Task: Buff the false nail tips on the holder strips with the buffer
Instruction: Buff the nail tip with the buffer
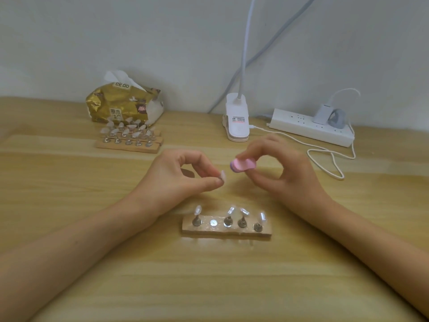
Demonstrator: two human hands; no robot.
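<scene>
Over a wooden surface [209, 287], the left hand [183, 173] pinches one false nail tip [222, 176] in its grip, probably turned outward for buffing. Just beside it, the right hand [278, 166] pinches the pink buffer [242, 164]. Below them, the holder strip [226, 230] keeps four tips and has one bare spot.

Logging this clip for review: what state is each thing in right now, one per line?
left hand: pinches one nail tip, lifted off the strip.
right hand: grips the pink buffer, just apart from that tip.
near holder strip: four tips standing, second slot from the left empty.
far holder strips: hold many tips, no hand near.
tissue pack: open, tissue poking out.
power strip: one charger plugged in.
</scene>
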